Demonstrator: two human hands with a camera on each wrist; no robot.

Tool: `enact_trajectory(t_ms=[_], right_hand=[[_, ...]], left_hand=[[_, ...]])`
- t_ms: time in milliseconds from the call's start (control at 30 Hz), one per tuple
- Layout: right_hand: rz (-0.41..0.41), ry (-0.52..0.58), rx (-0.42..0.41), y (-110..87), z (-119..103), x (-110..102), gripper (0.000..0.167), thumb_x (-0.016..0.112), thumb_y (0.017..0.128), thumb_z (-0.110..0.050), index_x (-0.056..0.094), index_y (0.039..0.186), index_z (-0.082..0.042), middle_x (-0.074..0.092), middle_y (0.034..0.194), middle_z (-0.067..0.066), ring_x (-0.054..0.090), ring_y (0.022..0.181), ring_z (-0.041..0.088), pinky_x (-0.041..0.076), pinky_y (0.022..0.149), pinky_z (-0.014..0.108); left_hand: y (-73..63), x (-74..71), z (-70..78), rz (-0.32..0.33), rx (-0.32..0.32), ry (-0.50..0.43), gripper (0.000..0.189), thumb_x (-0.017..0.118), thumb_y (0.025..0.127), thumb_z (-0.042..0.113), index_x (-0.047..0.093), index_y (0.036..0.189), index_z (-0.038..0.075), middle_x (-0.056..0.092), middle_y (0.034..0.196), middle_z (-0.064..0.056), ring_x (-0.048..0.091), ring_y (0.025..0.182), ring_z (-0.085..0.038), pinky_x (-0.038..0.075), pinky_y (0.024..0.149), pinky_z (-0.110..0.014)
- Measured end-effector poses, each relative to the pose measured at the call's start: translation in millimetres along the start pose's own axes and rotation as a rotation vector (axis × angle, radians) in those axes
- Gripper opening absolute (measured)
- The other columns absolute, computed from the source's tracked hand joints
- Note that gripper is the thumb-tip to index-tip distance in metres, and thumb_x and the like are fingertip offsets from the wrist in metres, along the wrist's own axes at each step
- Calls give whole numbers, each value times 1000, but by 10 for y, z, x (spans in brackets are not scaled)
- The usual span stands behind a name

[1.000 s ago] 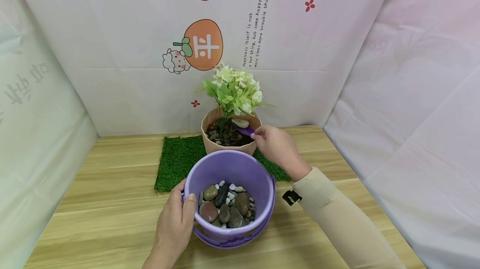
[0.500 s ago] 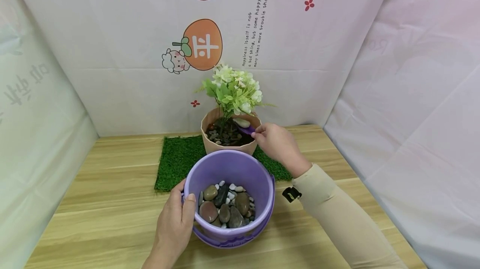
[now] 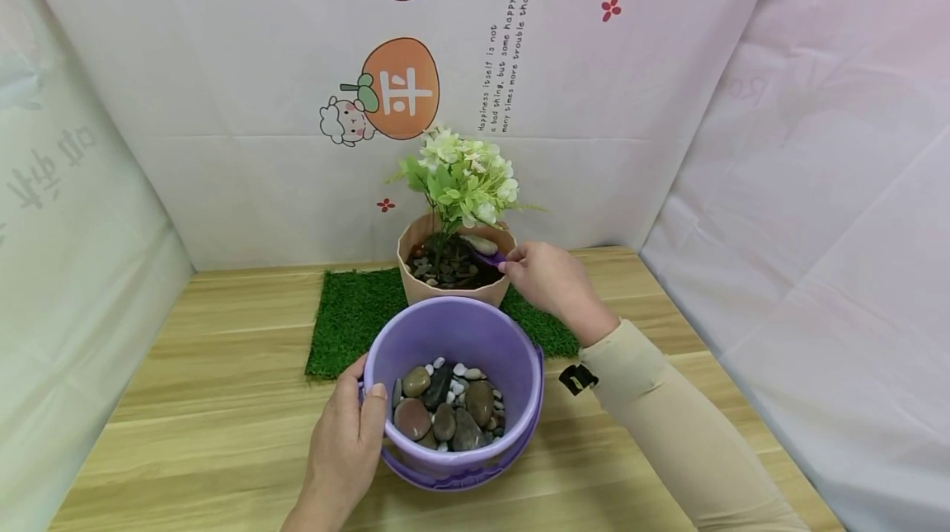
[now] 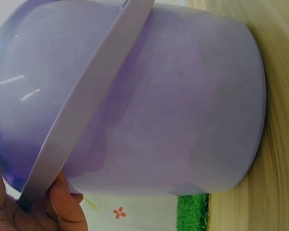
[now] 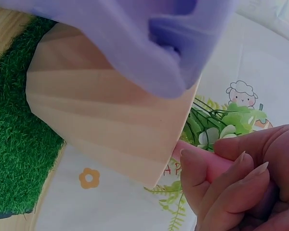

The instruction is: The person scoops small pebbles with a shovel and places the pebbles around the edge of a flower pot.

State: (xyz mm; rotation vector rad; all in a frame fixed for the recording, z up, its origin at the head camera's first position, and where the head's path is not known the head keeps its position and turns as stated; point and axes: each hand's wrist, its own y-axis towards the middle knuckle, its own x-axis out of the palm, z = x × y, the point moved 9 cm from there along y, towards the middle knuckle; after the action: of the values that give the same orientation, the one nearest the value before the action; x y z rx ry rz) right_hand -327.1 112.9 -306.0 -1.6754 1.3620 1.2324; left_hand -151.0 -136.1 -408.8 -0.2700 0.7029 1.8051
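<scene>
— On the bucket [image 3: 460, 334], lower centre of the frame?
— Plain purple; over its stones [image 3: 444, 422], brown, reddish, black and white.
— On the pot [image 3: 417, 291], mid-frame?
— Peach, with white and pale green through the flowers [image 3: 467, 161].
— On the scoop [image 3: 488, 259]?
— Purple, pink-handled.
— Across the cloth [image 3: 564, 185], upper centre?
— White, printed with orange fruits [image 3: 404, 88], red blossoms [image 3: 611, 9], black lettering [image 3: 510, 78].
— On the table [image 3: 223, 400]?
— Pale yellow, streaked like wood.

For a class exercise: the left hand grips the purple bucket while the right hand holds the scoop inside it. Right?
Not quite: the head view shows the right hand holding the scoop in the flowerpot, not the purple bucket, which the left hand does grip.
</scene>
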Motion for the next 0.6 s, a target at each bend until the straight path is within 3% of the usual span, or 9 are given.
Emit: enact_trajectory(t_ms=[167,367,600], right_hand=[[-23,-19,14,8,11,-8,34,55,106,-35,75,124,-14,75,122,5,70,98,26,56,85,46],[-46,-38,26,23,15,-30,35,51,106,-33,76,123,-17,75,120,2,66,87,22,52,76,40],[-87,-34,31,54,18,-31,35,47,105,-31,78,114,-18,72,87,-3,61,70,19,48,68,37]], left_hand=[[2,3,-5,-2,0,-3,45,46,110,24,49,149,2,66,137,-22,68,119,-37,57,96,-59],[3,4,-5,0,2,-3,45,47,110,23,49,149,2,66,136,-22,68,118,-37,57,95,-59],[4,4,-2,-1,-3,-5,45,47,110,23,49,149,2,66,137,-22,68,119,-37,57,96,-59]])
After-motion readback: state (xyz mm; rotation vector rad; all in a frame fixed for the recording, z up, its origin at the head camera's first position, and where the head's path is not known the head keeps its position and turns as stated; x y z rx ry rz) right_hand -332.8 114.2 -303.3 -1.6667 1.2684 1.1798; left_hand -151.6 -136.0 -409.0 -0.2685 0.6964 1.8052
